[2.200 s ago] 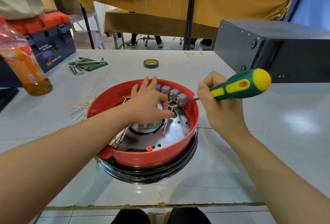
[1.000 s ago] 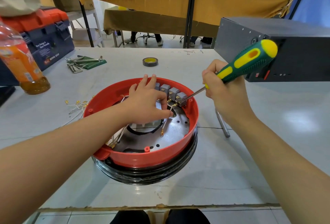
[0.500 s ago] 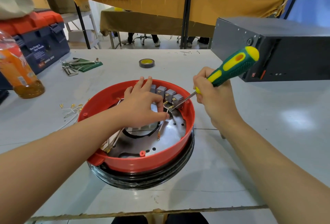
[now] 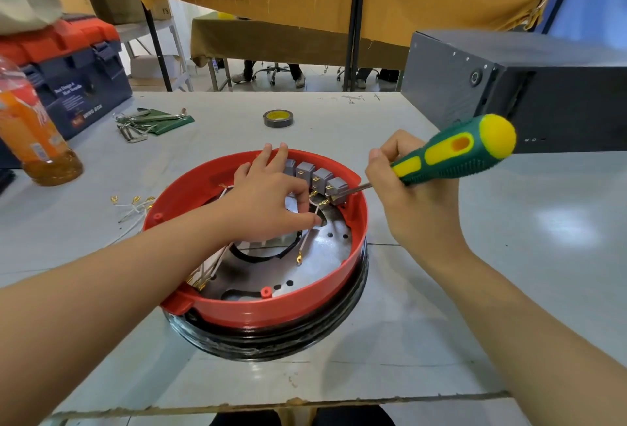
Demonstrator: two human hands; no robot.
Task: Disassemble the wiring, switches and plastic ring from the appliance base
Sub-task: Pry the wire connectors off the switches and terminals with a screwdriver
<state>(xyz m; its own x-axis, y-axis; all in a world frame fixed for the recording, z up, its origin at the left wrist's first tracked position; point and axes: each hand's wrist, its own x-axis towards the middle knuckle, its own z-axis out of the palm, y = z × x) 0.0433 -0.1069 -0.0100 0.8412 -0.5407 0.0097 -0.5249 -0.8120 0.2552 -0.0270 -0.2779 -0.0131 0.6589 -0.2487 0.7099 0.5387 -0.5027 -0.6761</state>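
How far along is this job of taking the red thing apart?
Partly done. Some loose wires already lie on the table beside the base. Right now the right hand works a screwdriver at the end one of the grey switches, while the left hand steadies inside. Left: the switches, several wires inside, and the red ring.
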